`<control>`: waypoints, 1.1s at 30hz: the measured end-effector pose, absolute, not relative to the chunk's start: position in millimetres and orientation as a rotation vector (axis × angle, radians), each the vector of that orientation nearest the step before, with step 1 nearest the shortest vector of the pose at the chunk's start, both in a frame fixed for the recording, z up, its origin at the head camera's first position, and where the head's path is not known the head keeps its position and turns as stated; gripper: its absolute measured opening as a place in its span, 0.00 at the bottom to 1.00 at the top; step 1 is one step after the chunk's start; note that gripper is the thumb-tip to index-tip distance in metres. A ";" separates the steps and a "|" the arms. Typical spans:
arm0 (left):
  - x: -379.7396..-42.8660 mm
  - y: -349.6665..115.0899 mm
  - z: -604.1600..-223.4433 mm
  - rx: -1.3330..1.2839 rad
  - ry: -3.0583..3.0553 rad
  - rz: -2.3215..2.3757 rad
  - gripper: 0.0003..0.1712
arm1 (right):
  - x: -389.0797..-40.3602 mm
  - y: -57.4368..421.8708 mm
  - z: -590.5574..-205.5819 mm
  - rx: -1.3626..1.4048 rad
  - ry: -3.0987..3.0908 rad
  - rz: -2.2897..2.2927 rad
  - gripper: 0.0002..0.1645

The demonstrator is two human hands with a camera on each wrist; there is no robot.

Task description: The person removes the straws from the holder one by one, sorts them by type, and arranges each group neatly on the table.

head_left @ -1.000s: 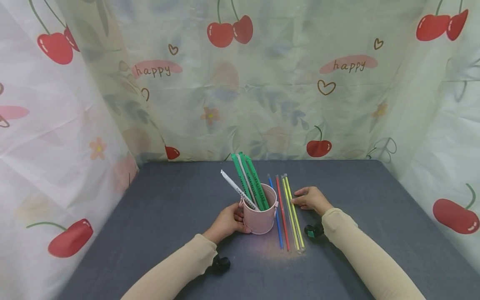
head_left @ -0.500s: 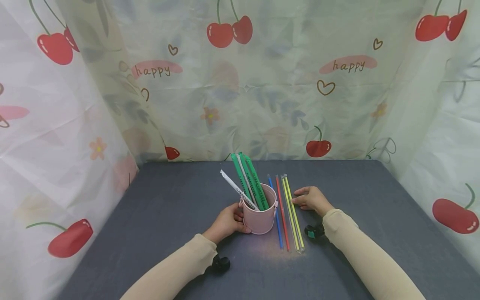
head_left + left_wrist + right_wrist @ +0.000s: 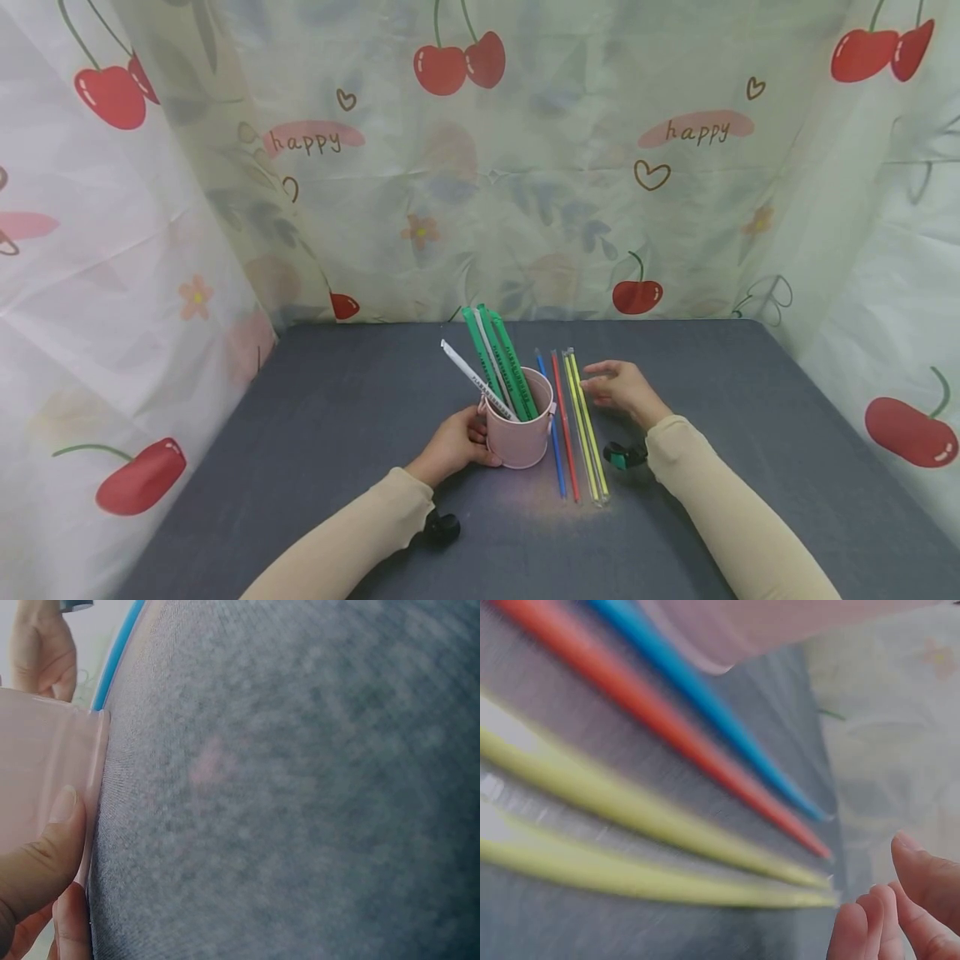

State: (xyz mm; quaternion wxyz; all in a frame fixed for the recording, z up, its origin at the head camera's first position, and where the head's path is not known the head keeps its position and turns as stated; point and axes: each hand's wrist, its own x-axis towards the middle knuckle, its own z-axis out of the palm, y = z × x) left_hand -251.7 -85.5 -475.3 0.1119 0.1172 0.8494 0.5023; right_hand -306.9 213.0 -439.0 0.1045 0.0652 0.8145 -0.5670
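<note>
My left hand [image 3: 453, 448] holds a small pink bucket [image 3: 517, 442] low on its left side, the thumb [image 3: 46, 859] along the wall near the base. Several slim sticks in green wrappers [image 3: 512, 367] and white ones stand in the bucket; one white stick [image 3: 476, 379] leans out to the left. To the right lie a blue straw [image 3: 558, 475], a red straw [image 3: 566, 433] and two yellow straws [image 3: 630, 813] in clear sleeves. My right hand [image 3: 624, 390] is beside the upper part of the yellow straws, thumb and fingers apart with nothing between them.
Everything stands on a dark grey table [image 3: 360, 392]. A cherry-print curtain [image 3: 525, 208] closes off the back and both sides. Black wrist cameras [image 3: 442, 528] sit at both cuffs.
My right hand has lifted slightly and shifted away from me along the yellow straws, its fingers coming off their edge. The left hand, the bucket and the straws stay in place.
</note>
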 end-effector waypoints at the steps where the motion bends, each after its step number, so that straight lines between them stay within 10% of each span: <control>1: -251.8 -85.5 -475.5 0.343 2.495 1.474 0.36 | -307.1 212.0 -437.2 0.180 2.405 -1.679 0.28; 33: -251.8 -85.8 -475.4 0.332 2.492 1.471 0.36 | -289.1 155.2 -391.9 -0.356 2.367 -1.873 0.29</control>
